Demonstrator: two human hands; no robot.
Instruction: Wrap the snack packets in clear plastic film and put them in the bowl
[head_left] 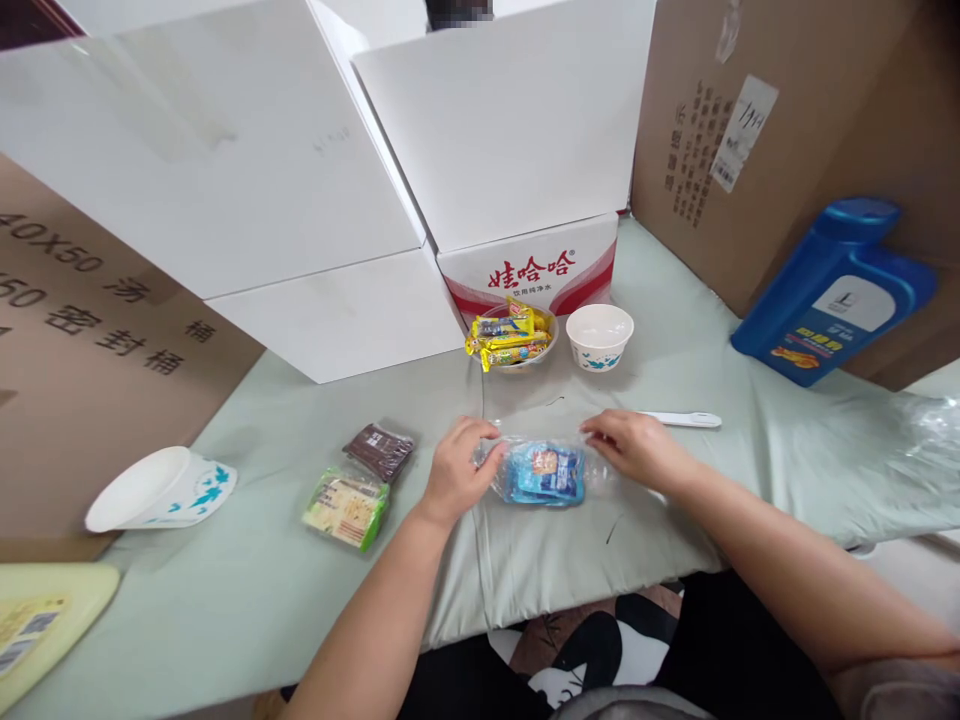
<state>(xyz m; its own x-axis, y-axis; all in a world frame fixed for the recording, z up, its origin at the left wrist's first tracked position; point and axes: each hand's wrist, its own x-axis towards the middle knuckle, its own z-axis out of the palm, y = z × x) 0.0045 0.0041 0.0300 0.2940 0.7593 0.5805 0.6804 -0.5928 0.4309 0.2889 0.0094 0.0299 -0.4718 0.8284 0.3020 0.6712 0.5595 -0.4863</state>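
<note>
On the cloth in front of me lies a blue snack packet point(546, 474) with clear plastic film point(600, 478) around it. My left hand point(461, 468) pinches the film at the packet's left side, thumb and fingers close together. At the upper right corner, the fingertips of my right hand point(634, 447) are closed on the film's other end. Whether the film is a bag or a loose sheet I cannot tell. Left of my left hand rest a dark brown packet point(380, 451) and a green-edged cracker packet point(347, 508), touching each other.
A bowl of yellow snack sticks point(511, 338) and a white paper bowl point(600, 338) stand ahead. Another paper bowl point(169, 490) lies tilted at left, near a pale yellow board point(67, 600). A white plastic utensil point(684, 419), blue bottle point(832, 295) and cardboard box point(750, 150) are right.
</note>
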